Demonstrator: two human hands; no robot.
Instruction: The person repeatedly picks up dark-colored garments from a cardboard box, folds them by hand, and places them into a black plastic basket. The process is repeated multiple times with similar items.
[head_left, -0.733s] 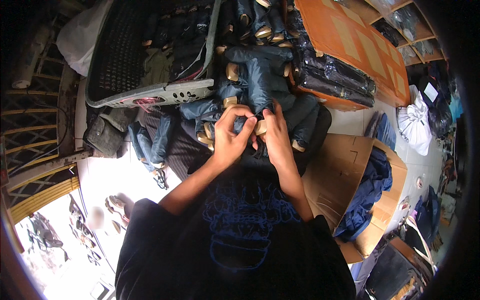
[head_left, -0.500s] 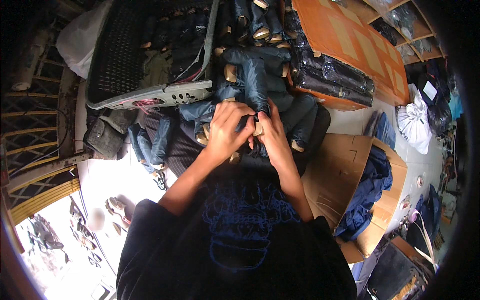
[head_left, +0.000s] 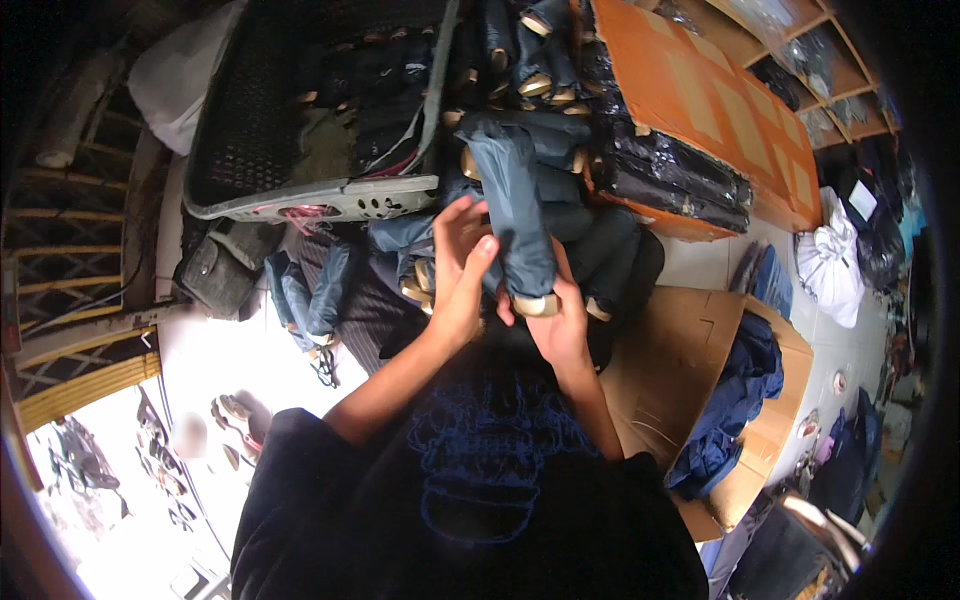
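Observation:
In front of my body a folded umbrella (head_left: 510, 200) in a blue-grey sleeve stands nearly upright, its pale tan handle end toward me. My right hand (head_left: 563, 328) is closed around its lower end, the fingers partly hidden behind it. My left hand (head_left: 458, 275) is just left of the sleeve, thumb and fingers apart, holding nothing. Beyond and beside the hands lies a pile of similar folded umbrellas (head_left: 605, 250) with tan handle ends. Several more umbrellas (head_left: 325, 295) lie together left of my left forearm.
At the upper left a dark plastic crate (head_left: 390, 190) holds umbrellas. An orange-brown carton (head_left: 720, 110) with black wrapped bundles (head_left: 670, 180) stands at the upper right. To my right is an open cardboard box (head_left: 665, 350) holding navy fabric (head_left: 735, 390). A grey-green pouch (head_left: 215, 275) lies left.
The umbrella has been raised off the pile and tilted toward me. My left hand has let go of its handle end and opened beside it; my right hand now supports it.

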